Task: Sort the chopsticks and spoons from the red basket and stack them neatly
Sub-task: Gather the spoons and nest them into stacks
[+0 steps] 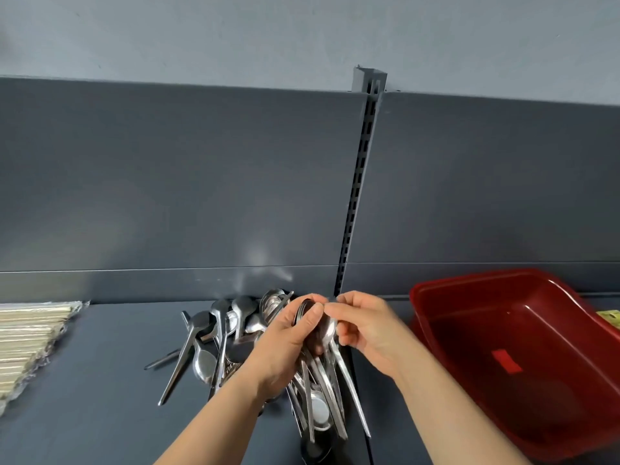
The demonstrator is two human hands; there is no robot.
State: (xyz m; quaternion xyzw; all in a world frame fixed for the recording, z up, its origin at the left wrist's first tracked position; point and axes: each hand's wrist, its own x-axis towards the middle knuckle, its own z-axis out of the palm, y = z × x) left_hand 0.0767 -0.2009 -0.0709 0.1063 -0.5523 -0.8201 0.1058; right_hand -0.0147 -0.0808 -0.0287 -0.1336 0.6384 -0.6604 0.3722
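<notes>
Back panel [184, 179]: dark grey, it fills most of my view, and a slotted post [359, 182] runs down it toward twelve o'clock of my hands.
Shelf [100, 414]: dark grey; its near edge is cut off at the bottom of the view.
Red basket [486, 303]: on the shelf at three o'clock of my hands and tilted. Its right side runs out of view, and a red patch [506, 360] inside it is too blurred to read.
Chopsticks [30, 340]: pale, stacked in clear wrap at nine o'clock, well apart from my hands. The stack is cut off at the left edge.
Loose spoons [214, 344]: a jumbled metal heap on the shelf between nine and eleven o'clock of my left hand, which hides part of it.
Held spoons [323, 380]: a nested bundle, bowls up in my grip, handles fanning down toward six o'clock. I cannot count them.
Left hand [288, 344]: comes up from seven o'clock, with fingers and thumb curled round the bowls of the held spoons.
Right hand [369, 333]: comes in from five o'clock. Thumb and forefinger pinch the top of the same bundle, the other fingers curled beneath.
Yellow scrap [610, 317]: behind the basket at three o'clock, mostly hidden; I cannot tell what it is.
</notes>
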